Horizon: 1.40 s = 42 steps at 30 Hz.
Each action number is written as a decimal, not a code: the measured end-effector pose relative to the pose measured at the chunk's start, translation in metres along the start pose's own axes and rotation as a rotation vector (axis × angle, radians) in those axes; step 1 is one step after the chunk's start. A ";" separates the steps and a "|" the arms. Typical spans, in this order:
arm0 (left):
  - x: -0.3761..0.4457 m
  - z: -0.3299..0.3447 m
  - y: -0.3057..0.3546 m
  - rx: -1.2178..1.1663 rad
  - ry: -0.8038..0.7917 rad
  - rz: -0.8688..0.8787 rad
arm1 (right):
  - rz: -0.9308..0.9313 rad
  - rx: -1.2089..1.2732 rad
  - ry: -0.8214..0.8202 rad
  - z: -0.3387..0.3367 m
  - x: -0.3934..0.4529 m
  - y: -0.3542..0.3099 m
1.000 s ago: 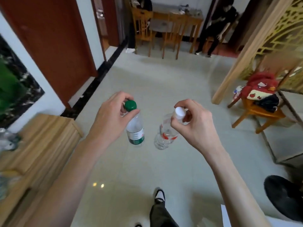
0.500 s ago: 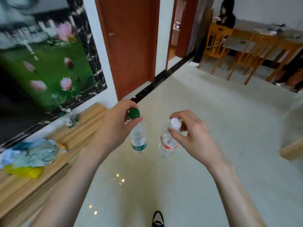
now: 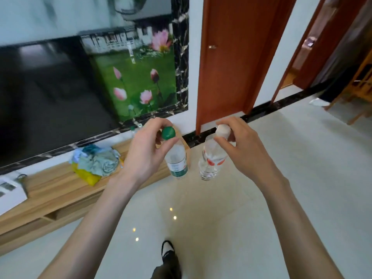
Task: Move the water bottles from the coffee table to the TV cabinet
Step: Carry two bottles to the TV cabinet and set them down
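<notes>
Fills the lower and right part of the frame: pale glossy floor [image 3: 281, 178], dotted with small light reflections. Covers the upper left: dark TV screen [image 3: 44, 93], backed by a wall picture of pink lotus flowers [image 3: 138, 81] on green. Stands right of that, upper centre: red-brown door [image 3: 231, 57]. Runs along the lower left under the screen: low wooden TV cabinet [image 3: 60, 190], carrying a crumpled heap of blue-grey cloth over something yellow [image 3: 94, 164] near its middle and a white box [image 3: 10, 192] at the far left edge of the frame. Reach up from the bottom edge: two bare forearms. Left of centre: left hand [image 3: 145, 154], fingers [image 3: 167, 146] curled and pinching the neck just under the green cap of a green-capped bottle [image 3: 177, 160], which hangs upright with its green label low down, held in the air in front of the right end of the cabinet. Right of centre: right hand [image 3: 245, 152], fingers [image 3: 223, 143] curled round the white cap of a white-capped bottle [image 3: 211, 162], clear with red marks, hanging over the floor just beside the first, the two bottles near but not touching. Bottom centre: a dark shoe [image 3: 167, 250] on the floor.
</notes>
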<state>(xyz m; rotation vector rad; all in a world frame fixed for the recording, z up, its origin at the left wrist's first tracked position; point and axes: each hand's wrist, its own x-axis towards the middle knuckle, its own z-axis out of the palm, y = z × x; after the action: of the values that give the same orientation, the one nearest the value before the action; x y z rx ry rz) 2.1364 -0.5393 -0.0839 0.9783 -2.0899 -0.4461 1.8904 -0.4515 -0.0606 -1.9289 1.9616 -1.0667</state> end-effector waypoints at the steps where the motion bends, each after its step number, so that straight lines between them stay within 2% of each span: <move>1: 0.004 0.001 -0.008 0.013 0.006 -0.009 | -0.011 0.001 -0.008 0.006 0.012 0.002; 8: 0.046 0.009 -0.073 0.062 0.035 -0.091 | -0.100 -0.021 -0.090 0.048 0.096 0.013; 14: 0.096 0.012 -0.132 0.094 0.052 -0.167 | -0.084 -0.019 -0.169 0.082 0.176 0.022; 26: 0.188 0.008 -0.253 0.055 0.064 -0.257 | -0.113 -0.028 -0.181 0.154 0.313 0.031; 32: 0.231 0.016 -0.299 0.128 0.064 -0.328 | -0.110 0.001 -0.238 0.188 0.379 0.042; 42: 0.300 0.055 -0.364 0.183 -0.019 -0.453 | -0.164 -0.016 -0.392 0.238 0.491 0.089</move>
<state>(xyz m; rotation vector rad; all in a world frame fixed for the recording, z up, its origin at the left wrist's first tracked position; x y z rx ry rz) 2.1521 -1.0033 -0.1820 1.5721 -1.9439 -0.4943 1.8949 -1.0019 -0.1181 -2.1408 1.6277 -0.6411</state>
